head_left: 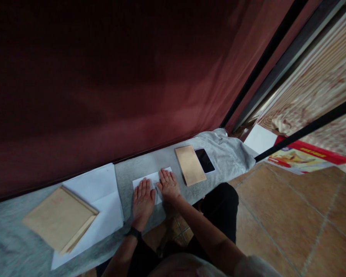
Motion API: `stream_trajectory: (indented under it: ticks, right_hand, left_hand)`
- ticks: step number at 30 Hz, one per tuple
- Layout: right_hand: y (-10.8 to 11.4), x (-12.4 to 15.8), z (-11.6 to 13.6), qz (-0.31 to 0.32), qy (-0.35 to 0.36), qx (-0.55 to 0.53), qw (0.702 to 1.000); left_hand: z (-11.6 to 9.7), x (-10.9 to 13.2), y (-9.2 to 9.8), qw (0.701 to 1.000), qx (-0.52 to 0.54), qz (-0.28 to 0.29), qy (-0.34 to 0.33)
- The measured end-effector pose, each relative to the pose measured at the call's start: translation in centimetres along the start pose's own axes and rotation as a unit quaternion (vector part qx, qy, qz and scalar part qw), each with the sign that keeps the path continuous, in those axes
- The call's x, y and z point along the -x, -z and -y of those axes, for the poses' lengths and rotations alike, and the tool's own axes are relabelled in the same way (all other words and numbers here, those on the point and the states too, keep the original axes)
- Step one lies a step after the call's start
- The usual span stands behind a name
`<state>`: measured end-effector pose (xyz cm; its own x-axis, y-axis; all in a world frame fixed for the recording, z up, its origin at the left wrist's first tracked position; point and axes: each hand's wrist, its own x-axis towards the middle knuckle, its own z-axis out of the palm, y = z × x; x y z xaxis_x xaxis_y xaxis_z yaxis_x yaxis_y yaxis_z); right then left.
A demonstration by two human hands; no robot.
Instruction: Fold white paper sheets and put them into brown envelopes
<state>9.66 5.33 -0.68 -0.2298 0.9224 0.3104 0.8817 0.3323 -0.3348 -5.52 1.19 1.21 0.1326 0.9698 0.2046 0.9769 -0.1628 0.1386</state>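
Observation:
A folded white sheet of paper [153,178] lies on the grey cloth in front of me. My left hand [143,198], with a dark band on its wrist, rests flat on the sheet's left part, fingers stretched out. On its right part my right hand [168,185] also lies flat, fingers stretched forward. The two hands are close together but apart, and both cover some of the paper. Just right of my right hand is a brown envelope [190,165], touching neither hand.
A phone [204,160] lies partly beside the envelope. To the left, a stack of brown envelopes [59,219] sits on large white sheets [106,204]. Grey cloth [219,148] covers the narrow bench along a dark red wall [118,96]. Right stand black poles [314,129] and a red printed box [305,156].

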Motion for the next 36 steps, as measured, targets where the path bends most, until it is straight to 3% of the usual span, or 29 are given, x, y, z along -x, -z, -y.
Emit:
stream_trajectory:
  ticks: [8, 16, 18, 23, 28, 36]
  right_hand:
    - [0.1, 1.1, -1.6, -0.038, -0.059, 0.04, 0.997]
    - [0.8, 1.9, -1.4, -0.056, -0.07, 0.064, 0.994]
    - [1.0, 2.6, -1.0, -0.049, -0.062, 0.058, 0.995]
    - [1.8, 5.6, 0.0, 0.02, 0.032, 0.025, 0.999]
    - [2.9, 7.6, -0.8, 0.029, -0.019, 0.041, 0.999]
    - [4.0, 8.3, -1.4, 0.031, -0.033, 0.056, 0.997]
  left_hand:
    - [0.1, 0.0, -0.5, 1.0, 0.014, -0.012, 0.008]
    - [0.2, 0.1, -0.8, 1.0, 0.006, -0.028, -0.003]
    - [0.3, 0.2, -0.8, 1.0, 0.006, -0.028, -0.005]
    - [0.2, 0.1, -0.8, 1.0, 0.001, -0.018, -0.004]
    - [0.2, 0.1, -0.9, 1.0, -0.006, -0.02, -0.004]
    - [0.4, 0.1, -1.1, 1.0, 0.017, -0.017, 0.007]
